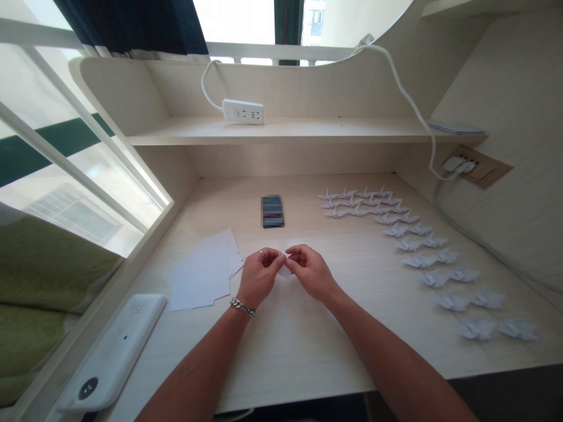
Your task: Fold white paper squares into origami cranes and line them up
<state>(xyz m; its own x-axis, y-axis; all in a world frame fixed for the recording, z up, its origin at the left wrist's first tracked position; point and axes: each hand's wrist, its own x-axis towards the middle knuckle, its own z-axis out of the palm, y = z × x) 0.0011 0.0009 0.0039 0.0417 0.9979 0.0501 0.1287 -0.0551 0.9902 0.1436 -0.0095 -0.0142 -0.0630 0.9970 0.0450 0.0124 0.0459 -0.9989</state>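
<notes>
Both hands meet over the middle of the desk, pinching one small folded piece of white paper (284,271) between thumbs and fingers. My left hand (260,272), with a ring and a chain bracelet, grips its left side. On the right side it is held by my right hand (310,271). Fingers cover much of the paper, so its exact folds cannot be made out. Left of my left hand lies a loose stack of white paper sheets (200,272). Folded white paper cranes (407,245) stand in rows along the right of the desk.
A dark phone-like block (272,211), pixelated, lies beyond my hands. On the desk's (281,363) left edge sits a long white device (116,351). A power strip (243,112) rests on the shelf (299,130). Cables (407,94) run to a wall socket (477,166) at right.
</notes>
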